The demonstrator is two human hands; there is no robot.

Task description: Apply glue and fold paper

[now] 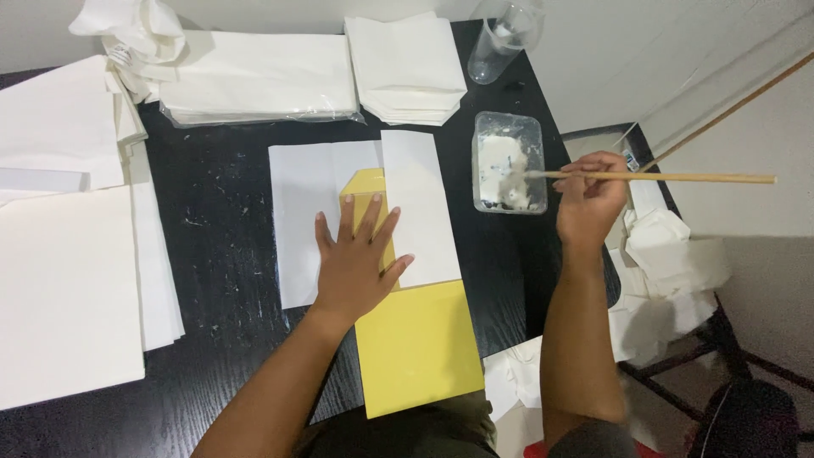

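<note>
Wooden stick [661, 177] in right hand [589, 199], over paste-smeared plastic tub [507, 161].

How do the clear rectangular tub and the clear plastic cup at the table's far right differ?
The rectangular tub stands upright and holds white paste; the plastic cup lies tipped over with only a little white residue visible. The tub is low, flat and box-shaped, the cup tall and round. The brush held in the right hand dips its tip into the tub, while nothing touches the cup. Both are transparent and rest on the black table.
</note>
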